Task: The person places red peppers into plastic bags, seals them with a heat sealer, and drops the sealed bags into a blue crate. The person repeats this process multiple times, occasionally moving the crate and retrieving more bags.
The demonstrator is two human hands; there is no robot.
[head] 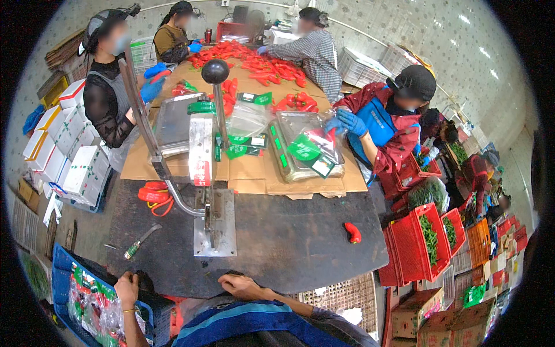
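Observation:
My left hand (127,287) hangs over the rim of a blue plastic crate (60,269) holding packed bags of red peppers (89,299), its fingers curled; whether it holds anything is hidden. At the near edge of the black tabletop (282,243), my right hand (238,285) rests with loosely bent fingers, nothing visible in it. In front of me stands a bag-neck sealing machine (201,152) with a long metal lever, a black ball knob and a roll of green tape (201,108). Left of its base lie a curved knife (143,241) and red-handled scissors (157,197). One red pepper (353,233) lies at right.
Cardboard (247,175) covers the far tabletop, with heaped red peppers (269,65), plastic bags (247,117) and metal trays (303,126). Gloved co-workers stand around it. White foam boxes (84,173) are stacked left; red crates of green peppers (416,243) stand right.

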